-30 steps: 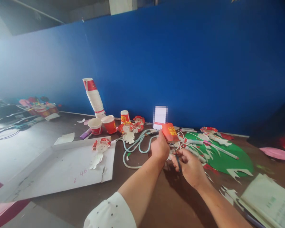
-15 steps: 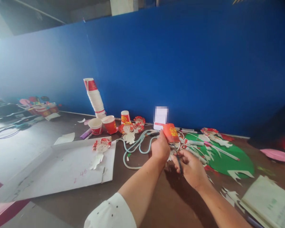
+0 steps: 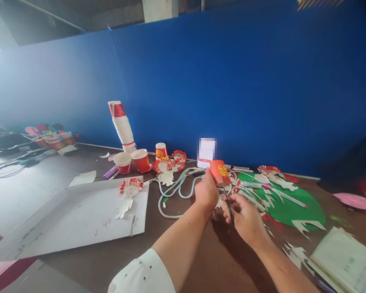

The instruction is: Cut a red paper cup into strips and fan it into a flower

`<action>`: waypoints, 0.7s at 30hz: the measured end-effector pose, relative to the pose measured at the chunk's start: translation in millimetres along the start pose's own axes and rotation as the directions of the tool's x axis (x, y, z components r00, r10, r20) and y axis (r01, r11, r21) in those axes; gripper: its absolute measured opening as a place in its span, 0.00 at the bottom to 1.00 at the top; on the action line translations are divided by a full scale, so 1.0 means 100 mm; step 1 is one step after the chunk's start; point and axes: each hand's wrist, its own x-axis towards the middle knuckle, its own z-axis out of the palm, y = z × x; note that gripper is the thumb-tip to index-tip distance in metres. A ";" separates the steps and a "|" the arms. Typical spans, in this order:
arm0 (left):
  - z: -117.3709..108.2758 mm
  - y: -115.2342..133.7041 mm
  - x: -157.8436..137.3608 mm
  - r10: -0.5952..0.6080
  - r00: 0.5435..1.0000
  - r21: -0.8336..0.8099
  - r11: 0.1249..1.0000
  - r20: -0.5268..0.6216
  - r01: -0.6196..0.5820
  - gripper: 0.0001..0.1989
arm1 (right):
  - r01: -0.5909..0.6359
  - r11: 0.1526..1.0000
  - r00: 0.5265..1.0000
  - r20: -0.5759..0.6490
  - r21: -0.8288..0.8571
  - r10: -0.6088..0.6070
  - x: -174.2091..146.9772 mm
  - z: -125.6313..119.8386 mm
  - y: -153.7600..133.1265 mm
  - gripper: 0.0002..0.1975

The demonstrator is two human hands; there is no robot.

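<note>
My left hand (image 3: 206, 190) is closed on a red paper cup (image 3: 218, 171) with yellow print, held up above the table. In my right hand (image 3: 242, 213) is a pair of dark-handled scissors (image 3: 228, 205), their blades pointing up at the cup's lower edge. How far the blades are apart is too small to tell. Behind the hands, loops of pale blue cable (image 3: 171, 195) lie on the table. A green paper disc (image 3: 305, 203) with white scraps and a white-and-pink marker (image 3: 288, 194) on it lies to the right of my right hand.
A leaning stack of paper cups (image 3: 122, 128) stands at the back left, with two upright red cups (image 3: 141, 160) by it. A cut-paper figure (image 3: 130, 189) rests on a white board (image 3: 79, 219) at left. A notebook (image 3: 347, 258) lies front right. A blue partition (image 3: 232, 81) rises behind.
Very little differs. Both hands stay in nearly the same place, with the cup and scissors still in them; the cup appears slightly lower.
</note>
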 end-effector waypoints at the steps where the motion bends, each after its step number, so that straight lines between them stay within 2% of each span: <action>1: 0.00 0.01 -0.01 0.004 1.000 0.001 1.000 0.003 -0.004 0.33 | -0.001 1.000 1.000 -0.012 0.003 0.001 0.01 0.00 -0.01 0.12; 7: -0.02 0.11 -0.09 0.048 0.998 -0.032 0.998 0.051 -0.046 0.34 | 0.035 0.999 0.997 -0.064 0.014 -0.034 0.02 -0.05 -0.05 0.11; 12: -0.02 0.11 -0.11 0.052 0.998 -0.017 0.998 0.022 -0.052 0.30 | 0.052 0.999 0.996 -0.076 0.013 -0.051 0.00 -0.05 -0.05 0.12; 17: -0.01 0.10 -0.11 0.058 0.998 0.007 0.998 0.006 -0.058 0.31 | 0.089 0.996 0.993 -0.083 -0.013 -0.090 0.00 -0.05 -0.03 0.11; 21: -0.03 0.09 -0.10 0.078 0.997 0.017 0.997 0.015 -0.078 0.34 | 0.064 0.998 0.996 -0.062 0.010 -0.063 0.01 -0.06 -0.03 0.11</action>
